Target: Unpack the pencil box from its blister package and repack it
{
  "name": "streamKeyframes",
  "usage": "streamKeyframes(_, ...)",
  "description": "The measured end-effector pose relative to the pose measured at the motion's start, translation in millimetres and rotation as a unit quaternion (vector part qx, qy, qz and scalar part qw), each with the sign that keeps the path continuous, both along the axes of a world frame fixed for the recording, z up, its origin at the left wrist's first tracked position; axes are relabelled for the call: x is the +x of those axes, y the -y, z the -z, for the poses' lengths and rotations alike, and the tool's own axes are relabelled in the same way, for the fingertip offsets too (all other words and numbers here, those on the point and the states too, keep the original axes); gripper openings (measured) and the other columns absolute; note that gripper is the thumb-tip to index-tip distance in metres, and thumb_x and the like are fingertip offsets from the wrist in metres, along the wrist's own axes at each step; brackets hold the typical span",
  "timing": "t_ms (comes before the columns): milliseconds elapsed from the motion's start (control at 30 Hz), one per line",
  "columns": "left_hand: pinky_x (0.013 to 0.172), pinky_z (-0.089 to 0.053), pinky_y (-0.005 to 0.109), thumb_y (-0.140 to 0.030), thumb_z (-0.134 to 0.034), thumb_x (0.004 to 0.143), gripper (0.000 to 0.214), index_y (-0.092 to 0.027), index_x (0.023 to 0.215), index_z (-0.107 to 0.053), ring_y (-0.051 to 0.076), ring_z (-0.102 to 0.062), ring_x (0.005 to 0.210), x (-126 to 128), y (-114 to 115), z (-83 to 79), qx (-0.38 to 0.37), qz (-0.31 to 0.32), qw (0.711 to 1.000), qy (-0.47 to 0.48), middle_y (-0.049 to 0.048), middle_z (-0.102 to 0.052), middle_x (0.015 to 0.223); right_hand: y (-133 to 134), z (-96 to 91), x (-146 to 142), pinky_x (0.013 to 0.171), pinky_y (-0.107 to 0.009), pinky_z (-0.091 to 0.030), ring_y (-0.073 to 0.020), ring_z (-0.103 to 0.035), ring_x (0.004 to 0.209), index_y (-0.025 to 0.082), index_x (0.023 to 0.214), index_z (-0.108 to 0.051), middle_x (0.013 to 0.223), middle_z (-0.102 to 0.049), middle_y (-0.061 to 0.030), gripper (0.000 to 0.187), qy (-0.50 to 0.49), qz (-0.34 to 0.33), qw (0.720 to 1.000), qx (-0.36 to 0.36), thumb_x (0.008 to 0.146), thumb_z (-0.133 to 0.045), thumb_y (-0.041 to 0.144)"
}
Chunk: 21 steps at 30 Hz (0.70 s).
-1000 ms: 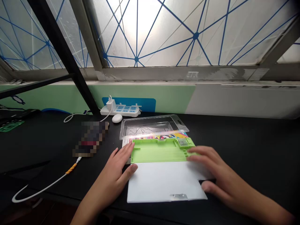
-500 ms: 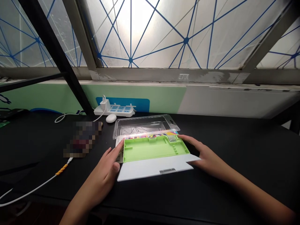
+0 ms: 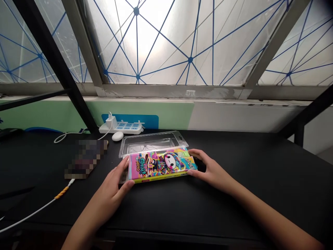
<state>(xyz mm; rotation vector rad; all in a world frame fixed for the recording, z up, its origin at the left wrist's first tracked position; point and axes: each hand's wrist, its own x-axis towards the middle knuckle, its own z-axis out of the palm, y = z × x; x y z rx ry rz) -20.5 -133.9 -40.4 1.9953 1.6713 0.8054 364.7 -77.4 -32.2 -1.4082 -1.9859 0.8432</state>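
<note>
A colourful pencil case [image 3: 161, 165] with a cartoon figure on its lid lies closed on the black desk. My left hand [image 3: 114, 189] grips its left end, thumb at the near corner and fingers along the side. At the right end my right hand [image 3: 208, 170] grips it between the thumb in front and the fingers behind. Just behind the case a clear plastic blister pack [image 3: 153, 142] lies partly covered by it. The green inside of the case is hidden under the lid.
A blurred-out flat device [image 3: 85, 159] with a white cable [image 3: 33, 217] lies at the left. Behind stand a white power strip [image 3: 125, 127] with a plug and a small white rounded object [image 3: 118, 136]. A black slanted post [image 3: 59, 69] rises at the left before the window.
The pencil case's lid has swung from lying open toward me to closed over the green tray. My thumbs have come to its near edge, and the view has shifted slightly right.
</note>
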Motion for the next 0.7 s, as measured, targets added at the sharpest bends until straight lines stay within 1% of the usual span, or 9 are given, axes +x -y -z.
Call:
streamKeyframes(100, 0.113, -0.047, 0.049, -0.059, -0.056, 0.096, 0.080, -0.023, 0.163, -0.031, 0.035, -0.052, 0.143, 4.6, 0.4, -3.9, 0.012, -0.010, 0.999, -0.033, 0.0138, -0.056, 0.154, -0.1, 6.2, 1.6, 0.114, -0.056, -0.044, -0.0340, -0.056, 0.136, 0.029, 0.146, -0.043, 0.149, -0.060, -0.0125, 0.083, 0.027, -0.009, 0.999, 0.028, 0.078, -0.081, 0.056)
streamKeyframes(167, 0.105, -0.055, 0.044, -0.054, -0.063, 0.094, 0.080, -0.024, 0.162, -0.034, 0.033, -0.063, 0.132, 6.4, 1.7, -4.6, 0.032, -0.009, 0.998, -0.055, 0.0130, -0.066, 0.143, 0.6, 9.2, 1.7, 0.112, -0.059, -0.045, -0.0356, -0.058, 0.132, 0.029, 0.147, -0.044, 0.146, -0.061, -0.0125, 0.085, 0.038, -0.009, 0.998, 0.040, 0.075, -0.084, 0.052)
streamKeyframes(233, 0.096, -0.059, 0.039, -0.047, -0.066, 0.094, 0.076, -0.027, 0.160, -0.036, 0.030, -0.071, 0.116, 6.9, 3.7, -3.4, 0.072, 0.002, 0.995, -0.068, 0.0100, -0.073, 0.128, 2.5, 10.0, 0.9, 0.110, -0.060, -0.045, -0.0357, -0.060, 0.130, 0.030, 0.147, -0.044, 0.145, -0.061, -0.0119, 0.084, 0.039, -0.009, 0.998, 0.049, 0.075, -0.084, 0.048)
streamKeyframes(300, 0.094, -0.059, 0.038, -0.040, -0.067, 0.095, 0.073, -0.031, 0.160, -0.036, 0.027, -0.074, 0.108, 7.2, 5.7, -2.3, 0.140, 0.022, 0.987, -0.075, 0.0077, -0.074, 0.123, 5.2, 7.7, -0.7, 0.110, -0.058, -0.046, -0.0344, -0.059, 0.131, 0.032, 0.147, -0.044, 0.147, -0.059, -0.0107, 0.079, 0.028, -0.013, 0.996, 0.080, 0.079, -0.081, 0.045)
streamKeyframes(400, 0.106, -0.052, 0.042, -0.034, -0.067, 0.097, 0.066, -0.034, 0.156, -0.039, 0.030, -0.066, 0.125, 9.8, 4.6, -7.5, 0.263, 0.038, 0.961, -0.083, 0.0095, -0.065, 0.142, 5.7, -2.3, -4.8, 0.109, -0.053, -0.048, -0.0332, -0.057, 0.133, 0.034, 0.145, -0.045, 0.149, -0.058, -0.0087, 0.071, -0.003, -0.015, 0.987, 0.163, 0.083, -0.079, 0.044)
streamKeyframes(467, 0.113, -0.047, 0.046, -0.036, -0.068, 0.097, 0.062, -0.033, 0.153, -0.041, 0.032, -0.058, 0.136, 13.1, -2.6, -17.5, 0.310, 0.021, 0.948, -0.071, 0.0113, -0.057, 0.151, -0.8, -12.6, -9.4, 0.107, -0.051, -0.049, -0.0333, -0.058, 0.132, 0.034, 0.145, -0.046, 0.150, -0.057, -0.0086, 0.069, -0.015, -0.010, 0.980, 0.199, 0.084, -0.078, 0.047)
streamKeyframes(533, 0.112, -0.047, 0.048, -0.041, -0.070, 0.096, 0.066, -0.030, 0.154, -0.039, 0.034, -0.056, 0.136, 16.3, -16.9, -30.4, 0.307, -0.005, 0.950, -0.054, 0.0136, -0.057, 0.148, -15.4, -22.8, -16.4, 0.106, -0.050, -0.051, -0.0334, -0.060, 0.128, 0.033, 0.145, -0.046, 0.149, -0.057, -0.0097, 0.069, -0.030, -0.005, 0.978, 0.204, 0.085, -0.077, 0.051)
streamKeyframes(600, 0.107, -0.050, 0.050, -0.045, -0.073, 0.093, 0.071, -0.028, 0.153, -0.038, 0.035, -0.059, 0.130, 17.7, -36.8, -41.7, 0.275, -0.033, 0.960, -0.025, 0.0143, -0.059, 0.141, -36.9, -29.5, -25.8, 0.105, -0.050, -0.051, -0.0331, -0.062, 0.125, 0.031, 0.146, -0.045, 0.147, -0.058, -0.0111, 0.069, -0.051, -0.005, 0.979, 0.196, 0.088, -0.071, 0.056)
streamKeyframes(700, 0.106, -0.048, 0.053, -0.050, -0.073, 0.091, 0.073, -0.024, 0.151, -0.041, 0.036, -0.058, 0.127, 16.5, -68.1, -47.4, 0.229, -0.054, 0.972, -0.023, 0.0159, -0.056, 0.137, -72.4, -28.0, -41.5, 0.106, -0.049, -0.050, -0.0336, -0.060, 0.129, 0.029, 0.148, -0.041, 0.147, -0.057, -0.0130, 0.066, -0.067, -0.006, 0.980, 0.188, 0.094, -0.057, 0.063)
